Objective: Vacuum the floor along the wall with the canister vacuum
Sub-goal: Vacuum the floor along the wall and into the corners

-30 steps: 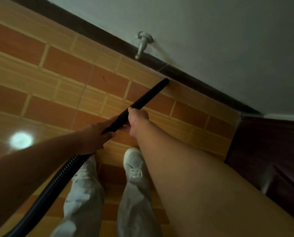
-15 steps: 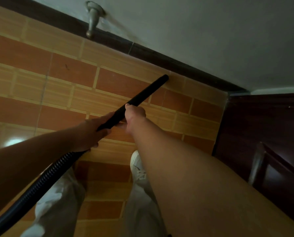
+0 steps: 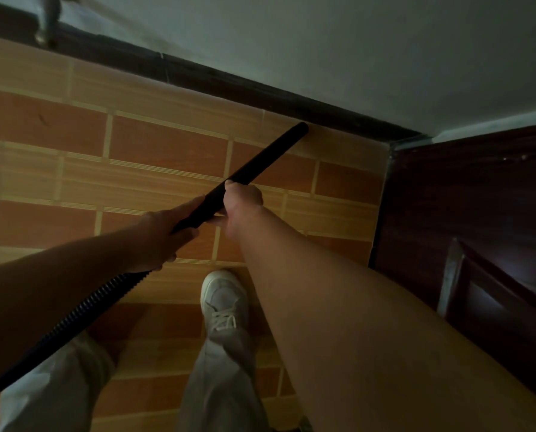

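Note:
A black vacuum wand (image 3: pixel 266 162) slants up to the right, its tip at the dark baseboard (image 3: pixel 260 88) below the pale wall (image 3: pixel 354 51). My right hand (image 3: pixel 241 201) grips the wand at its middle. My left hand (image 3: pixel 163 235) grips its lower end, where the ribbed black hose (image 3: pixel 82 310) begins and runs down to the lower left corner. The orange and tan tiled floor (image 3: pixel 166 145) lies under the wand. The canister is out of view.
A dark wooden door (image 3: pixel 478 213) and its frame stand at the right, close to the wand tip. A metal door stop (image 3: pixel 46 23) juts from the wall at the top left. My white shoe (image 3: pixel 224 297) and pale trousers are below the hands.
The wand tip has slid right along the baseboard toward the door corner. The door stop has shifted to the left of the view, and the door fills more of the right side.

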### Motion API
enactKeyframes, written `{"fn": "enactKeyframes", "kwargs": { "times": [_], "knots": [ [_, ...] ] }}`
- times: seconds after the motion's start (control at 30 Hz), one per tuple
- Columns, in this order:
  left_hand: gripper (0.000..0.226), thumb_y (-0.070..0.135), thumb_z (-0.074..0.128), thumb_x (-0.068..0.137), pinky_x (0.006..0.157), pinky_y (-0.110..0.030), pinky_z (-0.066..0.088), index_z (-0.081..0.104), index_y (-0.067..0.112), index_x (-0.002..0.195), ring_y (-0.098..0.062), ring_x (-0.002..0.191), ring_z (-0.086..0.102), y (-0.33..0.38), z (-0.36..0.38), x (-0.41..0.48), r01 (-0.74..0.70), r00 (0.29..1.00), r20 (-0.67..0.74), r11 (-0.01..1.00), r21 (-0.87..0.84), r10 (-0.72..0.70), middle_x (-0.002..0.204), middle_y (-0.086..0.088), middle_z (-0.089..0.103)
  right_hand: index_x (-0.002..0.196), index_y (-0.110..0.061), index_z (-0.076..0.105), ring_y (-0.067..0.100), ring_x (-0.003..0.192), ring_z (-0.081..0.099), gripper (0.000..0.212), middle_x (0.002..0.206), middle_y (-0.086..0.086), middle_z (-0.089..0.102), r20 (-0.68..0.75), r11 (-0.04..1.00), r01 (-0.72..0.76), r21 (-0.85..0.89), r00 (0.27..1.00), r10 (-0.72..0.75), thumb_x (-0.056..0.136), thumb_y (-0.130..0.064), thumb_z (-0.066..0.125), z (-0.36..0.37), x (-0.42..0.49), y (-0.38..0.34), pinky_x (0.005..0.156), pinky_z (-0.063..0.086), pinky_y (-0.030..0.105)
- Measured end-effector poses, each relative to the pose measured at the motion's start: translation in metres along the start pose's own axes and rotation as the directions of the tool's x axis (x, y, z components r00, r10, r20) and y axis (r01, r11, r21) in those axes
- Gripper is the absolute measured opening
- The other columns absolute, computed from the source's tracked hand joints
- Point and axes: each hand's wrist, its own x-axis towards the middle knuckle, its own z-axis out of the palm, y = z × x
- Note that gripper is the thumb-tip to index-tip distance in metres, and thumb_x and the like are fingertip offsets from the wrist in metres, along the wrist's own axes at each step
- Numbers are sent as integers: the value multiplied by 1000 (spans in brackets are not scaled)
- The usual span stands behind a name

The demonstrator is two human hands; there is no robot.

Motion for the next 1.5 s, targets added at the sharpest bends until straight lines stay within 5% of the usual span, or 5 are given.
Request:
{"fn": "enactKeyframes", "kwargs": {
  "times": [0.33,0.5,0.73,0.97,1.5],
  "knots": [
    [67,37,47,105,52,-30,61,5,58,152,-15,69,71,49,24,21,-34,999,14,995,95,33,98,-6,70,142,-11,48,38,116,64,36,132,16,60,-5,997,-32,73,999,32,107,-21,52,-58,11,-15,51,61,44],
    [67,37,46,105,49,-25,57,3,61,151,-16,73,71,68,36,35,-56,998,29,993,104,53,108,-7,69,142,-11,48,38,118,63,36,131,16,60,-26,995,-28,97,999,31,107,-21,51,-81,20,-19,59,63,47],
    [66,34,45,106,47,-17,50,1,61,148,-10,68,68,102,54,48,-99,995,19,980,170,98,86,1,66,140,-11,48,38,118,63,34,129,16,60,-25,991,-17,134,999,21,107,-18,48,-114,34,-25,67,64,49],
    [67,35,46,106,51,-24,57,3,59,151,-16,70,70,132,70,65,-96,995,47,976,198,89,86,-4,69,139,-10,48,38,121,60,32,130,16,58,-22,981,-27,193,999,32,108,-17,49,-152,47,-34,83,62,57],
    [65,35,44,106,65,-41,60,5,56,154,-22,71,70,174,99,96,-144,989,57,947,288,133,83,-4,68,138,-9,49,36,114,63,31,122,16,58,-19,972,-25,235,999,31,109,-20,45,-206,71,-47,81,62,57]
  ]
}}
